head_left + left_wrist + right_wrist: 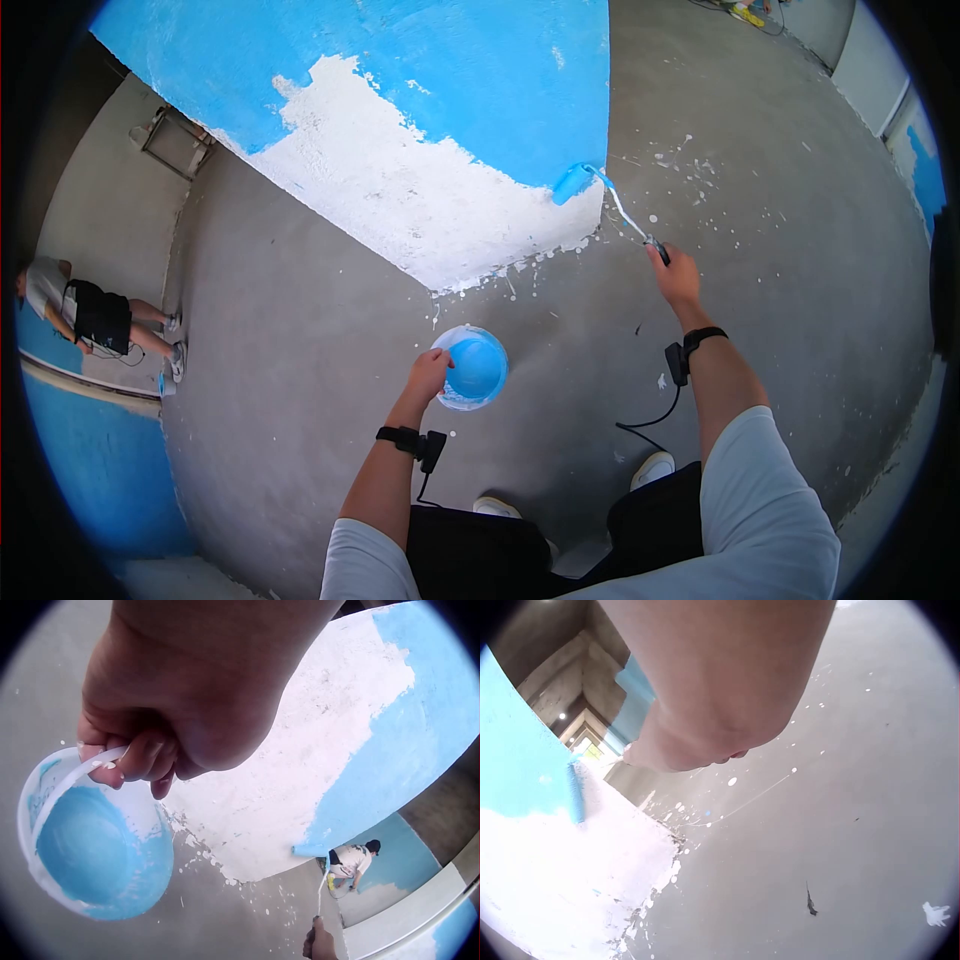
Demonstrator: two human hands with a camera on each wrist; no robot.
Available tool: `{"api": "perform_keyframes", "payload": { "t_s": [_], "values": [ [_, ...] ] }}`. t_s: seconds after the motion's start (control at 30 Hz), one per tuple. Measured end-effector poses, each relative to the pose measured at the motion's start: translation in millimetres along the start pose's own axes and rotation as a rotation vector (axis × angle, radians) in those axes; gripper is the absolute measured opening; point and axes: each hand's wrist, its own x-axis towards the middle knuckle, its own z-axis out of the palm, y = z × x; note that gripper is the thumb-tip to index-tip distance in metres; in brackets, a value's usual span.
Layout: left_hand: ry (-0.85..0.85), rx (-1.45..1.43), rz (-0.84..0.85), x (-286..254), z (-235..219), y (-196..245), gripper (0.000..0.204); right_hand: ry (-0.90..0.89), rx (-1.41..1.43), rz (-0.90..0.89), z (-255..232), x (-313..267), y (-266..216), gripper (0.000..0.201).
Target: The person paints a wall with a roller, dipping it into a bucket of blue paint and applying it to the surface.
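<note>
Rolling blue onto the wall (400, 190): right hand (678, 277) clasps the roller (574, 183), left hand (428, 374) grips the bucket (478, 368) handle. Upper part is painted; the white lower patch is left.

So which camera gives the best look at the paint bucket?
The left wrist view: the paint bucket fills the lower left, showing blue paint inside and the left hand holding its handle. The head view shows it small from above. The right wrist view doesn't show it.

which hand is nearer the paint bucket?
Left. The left hand grips the paint bucket by its handle. The right hand is up and away from it, holding the roller against the wall.
</note>
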Motion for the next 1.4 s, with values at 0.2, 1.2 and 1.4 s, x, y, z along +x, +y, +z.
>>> {"api": "perform_keyframes", "payload": {
  "t_s": [0.2, 1.2, 1.4],
  "values": [
    [0.003, -0.020, 0.015, 2.8, 0.4, -2.0, 0.032, 0.114, 0.216, -0.115, 6.1, 23.2, -32.4, 0.042],
    [0.003, -0.044, -0.005, -1.1, 1.7, 3.1, 0.032, -0.004, 0.285, -0.032, 26.0, 15.2, -17.6, 0.043],
    [-0.004, -0.007, 0.009, -0.5, 0.5, 1.1, 0.032, -0.011, 0.263, 0.015, 32.9, 5.1, 14.2, 0.045]
  ]
}}
